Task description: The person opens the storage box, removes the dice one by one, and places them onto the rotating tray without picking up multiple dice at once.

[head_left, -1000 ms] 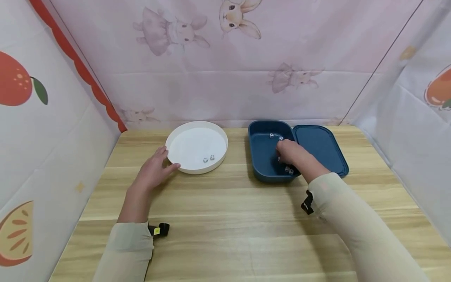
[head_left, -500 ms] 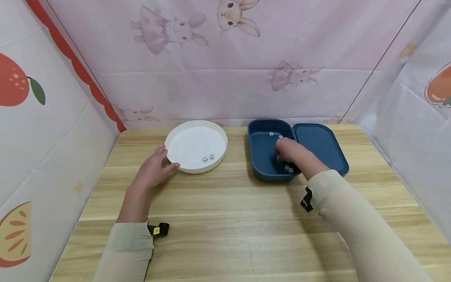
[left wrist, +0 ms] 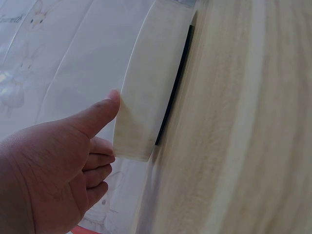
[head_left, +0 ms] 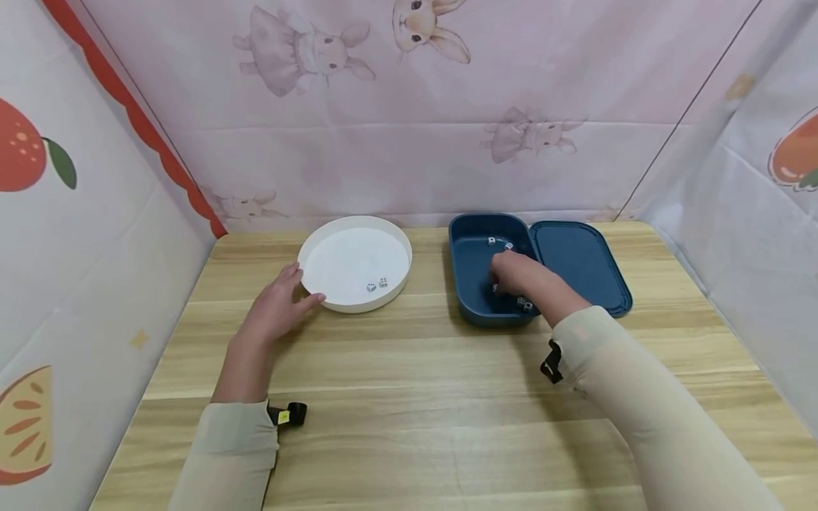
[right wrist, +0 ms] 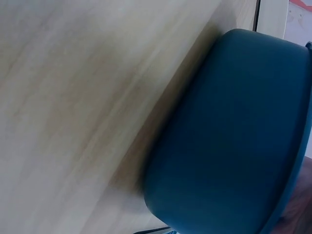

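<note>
In the head view, my left hand point(head_left: 275, 305) touches the outer wall of a round white tray point(head_left: 354, 306) with spread thumb and fingers. Two white dice, one a die point(head_left: 383, 282) at the right, lie close together inside it. My right hand point(head_left: 519, 275) reaches down into a dark blue rectangular box point(head_left: 466, 284), its fingers bent and mostly hidden. At those fingertips a small white die point(head_left: 495, 288) shows. Other dice lie in the box, among them a far die point(head_left: 491, 241) and a near die point(head_left: 527, 306). The right wrist view shows mostly the box's outer wall.
The blue lid point(head_left: 578, 266) lies flat against the box's right side. Behind the wooden table point(head_left: 396, 397) hangs a pink cloth point(head_left: 396, 170) with rabbit prints, close to the tray and box. White fruit-print cloths stand at both sides.
My right hand has shifted slightly left inside the box, and the die at its fingertips has moved with it. The left hand stays at the tray. The head view has tilted a little.
</note>
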{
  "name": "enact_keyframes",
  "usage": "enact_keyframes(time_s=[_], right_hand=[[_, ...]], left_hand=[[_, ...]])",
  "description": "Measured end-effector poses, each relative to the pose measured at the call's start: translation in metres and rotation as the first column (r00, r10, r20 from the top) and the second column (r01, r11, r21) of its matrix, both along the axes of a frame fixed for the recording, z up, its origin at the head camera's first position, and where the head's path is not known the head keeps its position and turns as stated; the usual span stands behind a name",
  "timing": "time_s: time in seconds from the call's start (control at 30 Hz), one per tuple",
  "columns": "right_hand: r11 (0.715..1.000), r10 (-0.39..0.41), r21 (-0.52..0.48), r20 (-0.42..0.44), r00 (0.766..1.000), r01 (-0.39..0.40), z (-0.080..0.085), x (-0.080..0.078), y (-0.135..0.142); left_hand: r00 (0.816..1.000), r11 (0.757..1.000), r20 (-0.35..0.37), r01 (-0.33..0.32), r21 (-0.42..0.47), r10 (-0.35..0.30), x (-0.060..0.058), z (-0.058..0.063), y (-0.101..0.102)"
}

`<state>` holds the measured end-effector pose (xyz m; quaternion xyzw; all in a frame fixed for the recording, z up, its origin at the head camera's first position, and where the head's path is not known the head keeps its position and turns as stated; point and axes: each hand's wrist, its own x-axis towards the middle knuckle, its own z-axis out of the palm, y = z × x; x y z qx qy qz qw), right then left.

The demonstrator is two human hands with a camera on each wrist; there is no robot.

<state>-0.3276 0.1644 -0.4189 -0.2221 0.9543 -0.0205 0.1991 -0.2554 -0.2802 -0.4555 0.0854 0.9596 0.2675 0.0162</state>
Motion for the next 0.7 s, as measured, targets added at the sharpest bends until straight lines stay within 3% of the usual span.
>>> enact_keyframes(time_s=[0.7], right_hand=[[0.998, -0.047, 0.038, 0.005, 0.999, 0.046, -0.0003, -0.0033, -0.0038]], left_hand=[[1.0, 1.0, 0.001, 0.003, 0.002, -0.003, -0.0014, -0.0014, -0.0015]])
